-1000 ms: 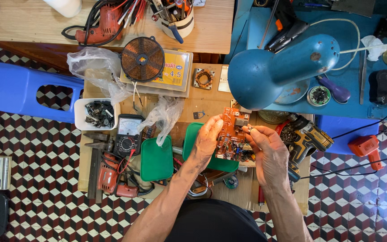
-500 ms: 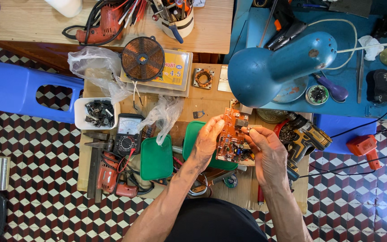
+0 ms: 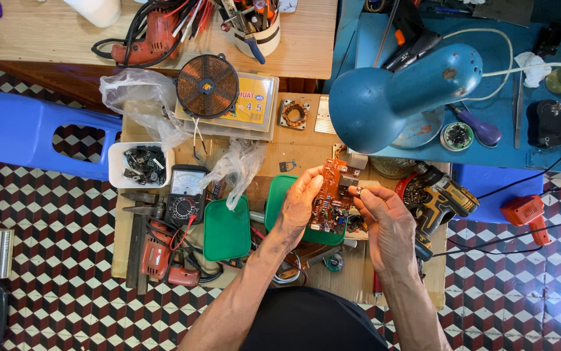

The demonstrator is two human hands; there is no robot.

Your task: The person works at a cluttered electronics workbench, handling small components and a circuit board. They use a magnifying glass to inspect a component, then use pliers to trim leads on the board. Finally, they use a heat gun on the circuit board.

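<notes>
The left hand (image 3: 301, 198) grips the left edge of an orange-brown rectangular circuit board (image 3: 330, 195) studded with small components, while the right hand (image 3: 384, 218) pinches its right edge with thumb and forefinger near a grey block-shaped part; the board is held tilted in the air just above the cluttered wooden tabletop (image 3: 306, 146), at the middle of the scene. Directly beneath the board and the left hand lies a green square plastic lid (image 3: 279, 195), and at 9 o'clock from it a second green square plastic tray (image 3: 226, 229). At 3 o'clock from the right hand rests a yellow-and-black cordless drill (image 3: 439, 198), close beside the knuckles. At 12 o'clock a large blue metal lamp shade (image 3: 397, 97) hangs over the tabletop and hides part of what lies behind it. Farther toward 9 o'clock sit a black analog multimeter with a white dial face (image 3: 186, 194), crumpled clear plastic bags (image 3: 231, 166), and a white square tub of dark metal parts (image 3: 139, 164). At 8 o'clock lies a red corded power drill (image 3: 157, 257). At 11 o'clock a round copper wire coil (image 3: 207, 84) rests on a flat clear plastic box with a yellow printed label (image 3: 254, 104). Toward 10 o'clock stands a blue plastic stool (image 3: 20, 133) on the chequered floor.
</notes>
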